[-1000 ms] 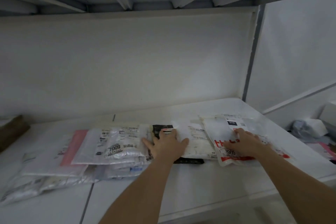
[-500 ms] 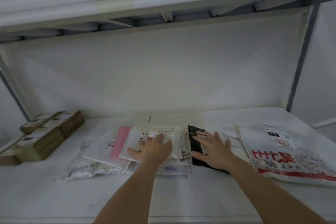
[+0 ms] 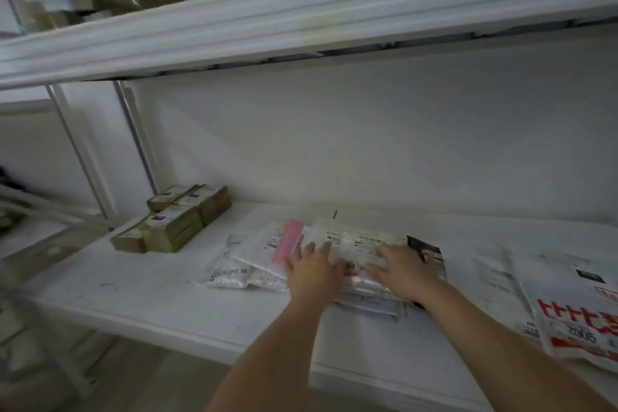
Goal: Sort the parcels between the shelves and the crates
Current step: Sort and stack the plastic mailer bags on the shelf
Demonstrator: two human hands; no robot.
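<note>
While both hands lie flat on the loose stack of clear poly-bag parcels (image 3: 337,254) near the front edge of the white shelf (image 3: 140,281), nothing is gripped: the left hand (image 3: 312,269) presses with fingers spread and nearly straight, and the right hand (image 3: 403,273) does likewise, fingers extended over the stack's right side and partly over a black parcel (image 3: 426,249) beneath. Slippery film is the likely hazard; pressure from open palms could shear the upper bags off the lower ones, fanning the pile toward the front edge or off it. A pink-striped parcel (image 3: 288,241) protrudes on the left and may be left behind. Brown boxes (image 3: 174,224) stand at the shelf's left end; a red-printed white bag (image 3: 578,318) lies toward the right end, well apart.
</note>
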